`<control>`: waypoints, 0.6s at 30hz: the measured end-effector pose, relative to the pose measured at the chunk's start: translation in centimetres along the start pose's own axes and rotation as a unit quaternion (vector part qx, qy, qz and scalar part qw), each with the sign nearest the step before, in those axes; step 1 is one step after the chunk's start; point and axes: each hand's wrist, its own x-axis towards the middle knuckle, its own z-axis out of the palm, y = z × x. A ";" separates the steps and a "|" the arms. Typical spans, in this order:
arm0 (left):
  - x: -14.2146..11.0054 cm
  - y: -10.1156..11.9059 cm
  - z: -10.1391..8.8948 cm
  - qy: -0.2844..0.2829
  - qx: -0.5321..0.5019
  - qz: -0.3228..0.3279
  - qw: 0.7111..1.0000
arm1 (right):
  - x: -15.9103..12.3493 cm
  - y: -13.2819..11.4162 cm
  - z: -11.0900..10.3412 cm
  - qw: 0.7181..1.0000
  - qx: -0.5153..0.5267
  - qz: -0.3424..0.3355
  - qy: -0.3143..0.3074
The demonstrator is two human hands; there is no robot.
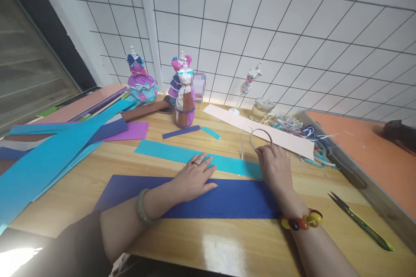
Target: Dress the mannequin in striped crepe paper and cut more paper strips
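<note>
My left hand (pixel 195 177) lies flat with its fingers spread, across a turquoise crepe-paper-like strip (pixel 162 150) and the dark blue sheet (pixel 224 205) in front of it. A thin ring that looks like a nearly used-up roll of narrow tape (pixel 271 136) is pinched in my right hand (pixel 276 166), over the right end of the turquoise strip. From the ring a narrow pale strip (pixel 242 145) curls left and down to the turquoise piece. My right fingertips are partly hidden by the hand.
Small dress forms (pixel 141 80) in colourful dresses stand by the tiled wall, with a barer form (pixel 251 80) at right. A pale pink strip (pixel 260 132), a glass jar (pixel 261 109), tangled strips (pixel 289 125) and tweezers (pixel 360 221) lie rightward. Coloured sheets (pixel 55 151) pile up left.
</note>
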 end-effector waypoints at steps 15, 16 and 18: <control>0.0 0.2 -0.3 -0.011 0.013 -0.002 1.000 | -0.6 2.0 1.8 0.997 -0.034 0.039 -0.062; 0.0 0.2 -0.3 -0.009 0.013 -0.002 1.000 | -0.5 1.8 1.9 0.997 -0.028 0.032 -0.062; 0.0 0.1 -0.1 -0.005 0.015 -0.001 1.000 | -0.4 1.3 1.7 0.998 -0.012 0.006 -0.067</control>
